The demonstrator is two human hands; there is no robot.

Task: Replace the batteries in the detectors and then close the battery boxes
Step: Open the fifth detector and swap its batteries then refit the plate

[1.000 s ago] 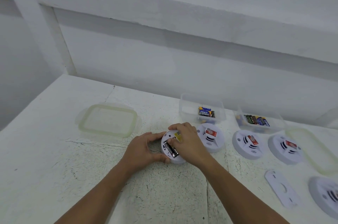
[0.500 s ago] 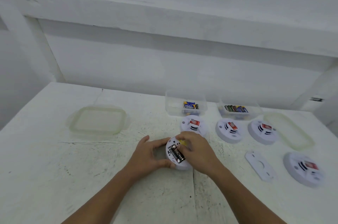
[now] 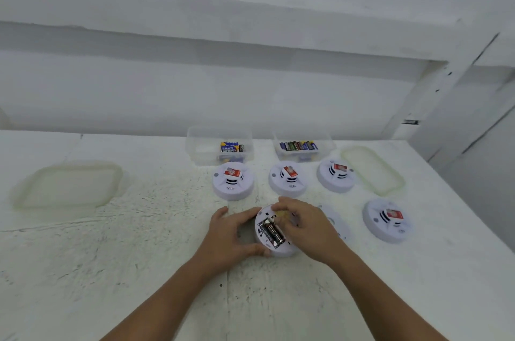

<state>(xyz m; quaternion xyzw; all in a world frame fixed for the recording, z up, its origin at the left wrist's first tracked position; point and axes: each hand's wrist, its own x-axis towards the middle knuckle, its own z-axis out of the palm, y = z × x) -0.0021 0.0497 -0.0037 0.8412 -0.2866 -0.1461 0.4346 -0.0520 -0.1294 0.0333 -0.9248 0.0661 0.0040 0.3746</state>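
A round white detector [image 3: 269,246] lies back-up on the table, its battery bay open with dark batteries [image 3: 271,232] inside. My left hand [image 3: 231,237] grips its left edge, thumb and fingers curled round the rim. Over its right half my right hand [image 3: 305,226] has curled fingertips at the top of the battery bay; I cannot see whether they pinch anything. Two clear boxes stand at the back: the left box [image 3: 200,145] holds a blue-yellow battery pack, the right box [image 3: 326,150] holds several loose batteries.
Three face-up detectors [image 3: 233,184] [image 3: 288,179] [image 3: 335,175] sit in a row before the boxes, and another [image 3: 386,221] at the right. A flat white cover plate [image 3: 338,225] lies behind my right hand. Box lids lie at far left [image 3: 69,186] and back right [image 3: 372,169].
The view has tilted and shifted, so the table appears lower and more of the right side shows. Both hands stay on the same detector; my right fingertips sit slightly higher on it.
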